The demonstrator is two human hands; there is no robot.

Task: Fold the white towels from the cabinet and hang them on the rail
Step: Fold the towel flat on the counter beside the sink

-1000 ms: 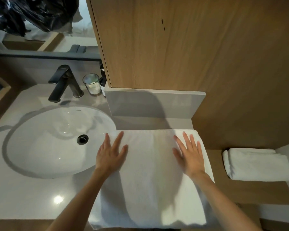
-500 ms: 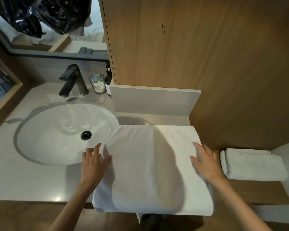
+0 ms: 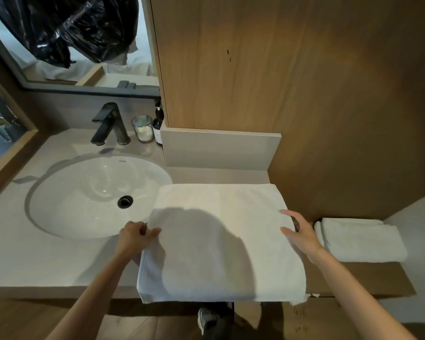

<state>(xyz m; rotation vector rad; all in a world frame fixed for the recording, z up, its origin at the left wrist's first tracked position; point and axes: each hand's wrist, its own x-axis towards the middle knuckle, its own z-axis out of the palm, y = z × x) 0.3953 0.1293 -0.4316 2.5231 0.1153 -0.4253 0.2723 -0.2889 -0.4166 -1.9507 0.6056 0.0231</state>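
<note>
The towel (image 3: pixel 221 241) lies on the desk (image 3: pixel 35 253), overhanging its near edge; my left fingers (image 3: pixel 153 233) pinch it, whether my right fingers (image 3: pixel 287 231) grip I cannot tell. An uneven lift could drag it floorward

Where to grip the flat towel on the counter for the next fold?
Probably its left and right edges, coming in from each side: the towel lies flat, both edges exposed. The left hand pinches the left edge; the right hand touches the right.
</note>
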